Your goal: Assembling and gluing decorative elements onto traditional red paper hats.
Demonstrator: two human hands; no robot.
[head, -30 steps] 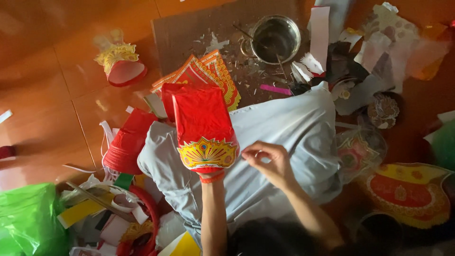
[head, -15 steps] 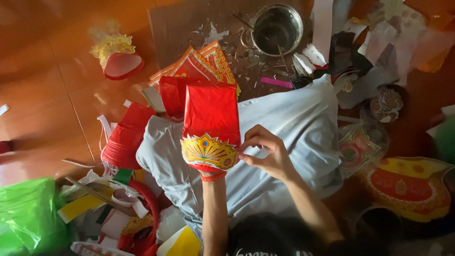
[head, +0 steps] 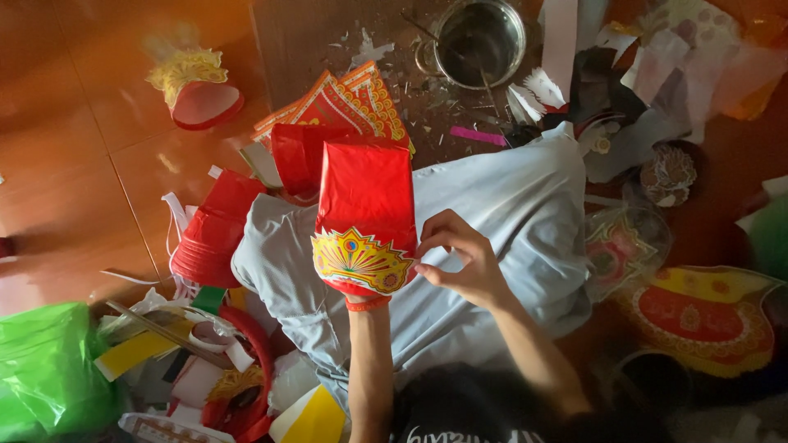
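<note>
The left hand is hidden inside the shiny red paper sleeve with a yellow patterned band (head: pixel 364 226), its fingers impossible to tell. The right hand (head: pixel 460 262) has closed in since a second ago, fingertips now pinching the sleeve's right edge above the grey cloth (head: pixel 509 213), so edge work is beginning.

You have 1 metal bowl (head: pixel 480 41) at top, 1 green plastic bag (head: pixel 49 369) lower left, 1 pink strip (head: pixel 478 136) near the bowl.

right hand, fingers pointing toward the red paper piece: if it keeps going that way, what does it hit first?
The right hand points left, fingertips at the edge of the red paper hat worn over the left hand. It would meet that hat first, near the gold band; they look already touching, though depth is unclear.
</note>
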